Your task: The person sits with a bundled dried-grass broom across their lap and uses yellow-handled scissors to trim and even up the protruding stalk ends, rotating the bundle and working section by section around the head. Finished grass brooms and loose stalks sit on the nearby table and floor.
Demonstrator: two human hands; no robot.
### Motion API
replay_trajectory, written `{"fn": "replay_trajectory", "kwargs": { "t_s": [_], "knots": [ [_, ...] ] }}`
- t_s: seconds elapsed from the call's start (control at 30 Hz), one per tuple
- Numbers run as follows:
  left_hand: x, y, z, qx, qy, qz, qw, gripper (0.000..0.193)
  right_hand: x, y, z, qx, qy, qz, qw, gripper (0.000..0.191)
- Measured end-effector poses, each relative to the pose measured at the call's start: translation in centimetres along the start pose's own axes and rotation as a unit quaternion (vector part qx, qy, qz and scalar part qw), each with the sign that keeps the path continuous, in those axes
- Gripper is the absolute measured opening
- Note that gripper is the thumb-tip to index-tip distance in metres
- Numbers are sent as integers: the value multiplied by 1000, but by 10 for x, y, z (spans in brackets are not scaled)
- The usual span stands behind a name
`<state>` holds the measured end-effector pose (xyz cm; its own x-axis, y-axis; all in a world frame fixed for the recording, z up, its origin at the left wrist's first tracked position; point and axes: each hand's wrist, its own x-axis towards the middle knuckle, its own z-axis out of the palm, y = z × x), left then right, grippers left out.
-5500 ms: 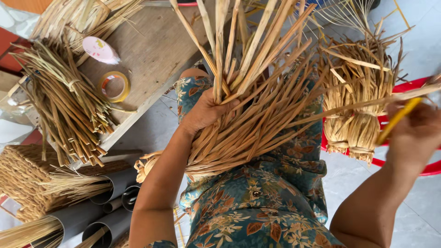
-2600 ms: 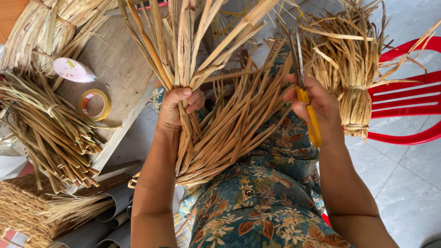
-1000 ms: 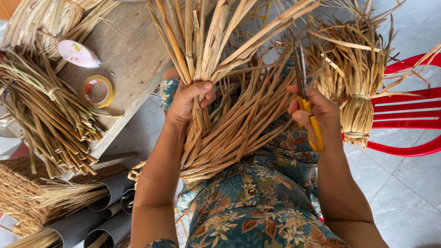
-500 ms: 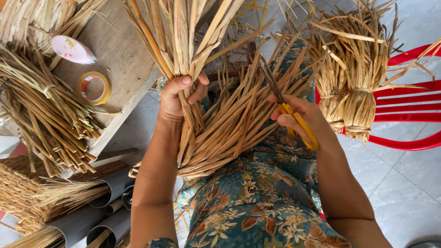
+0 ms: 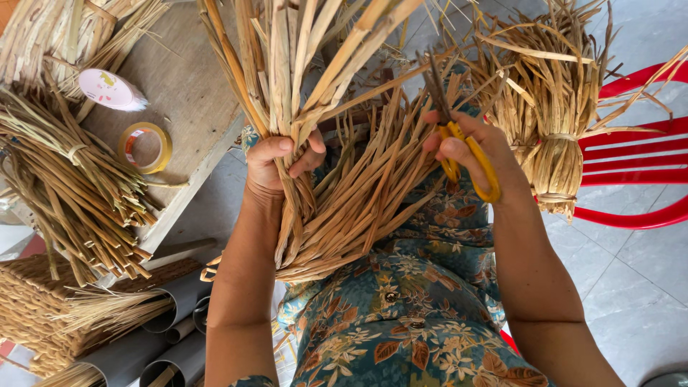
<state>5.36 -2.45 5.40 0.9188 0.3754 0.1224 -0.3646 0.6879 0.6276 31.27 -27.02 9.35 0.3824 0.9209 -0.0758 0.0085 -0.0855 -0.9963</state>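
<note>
Raising your right hand [image 5: 466, 154], you are gripping yellow-handled scissors [image 5: 459, 136] beside the straw bundle [image 5: 301, 93] your left hand [image 5: 279, 161] is clutching, stalks mostly untrimmed.

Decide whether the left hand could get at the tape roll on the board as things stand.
Probably not at once: the left hand is closed round a bunch of straw. The tape roll lies uncovered on the board to its left, nothing between, so the way is free once the straw is let go.
</note>
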Motion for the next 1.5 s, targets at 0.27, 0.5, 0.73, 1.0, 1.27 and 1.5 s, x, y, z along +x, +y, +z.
{"fn": "replay_trajectory", "kwargs": {
  "t_s": [0.27,0.5,0.73,1.0,1.27,1.5],
  "knots": [
    [1,-4,-4,12,-14,0,1000,41,-3,5,-3,16,47,-18,999,45],
    [5,-9,0,82,38,-34,995,39,-12,17,-2,89,89,-30,992,31],
    [7,-11,6,76,37,-37,996,37,-20,17,-6,22,64,-68,995,57],
    [6,-15,10,72,44,-39,996,35,-24,23,-11,35,73,-43,996,42],
    [12,-13,29,169,87,-53,980,34,-34,19,-15,59,171,-126,975,35],
    [21,-18,37,281,78,-76,953,22,-53,7,-8,11,182,-216,959,38]
  ]
}}
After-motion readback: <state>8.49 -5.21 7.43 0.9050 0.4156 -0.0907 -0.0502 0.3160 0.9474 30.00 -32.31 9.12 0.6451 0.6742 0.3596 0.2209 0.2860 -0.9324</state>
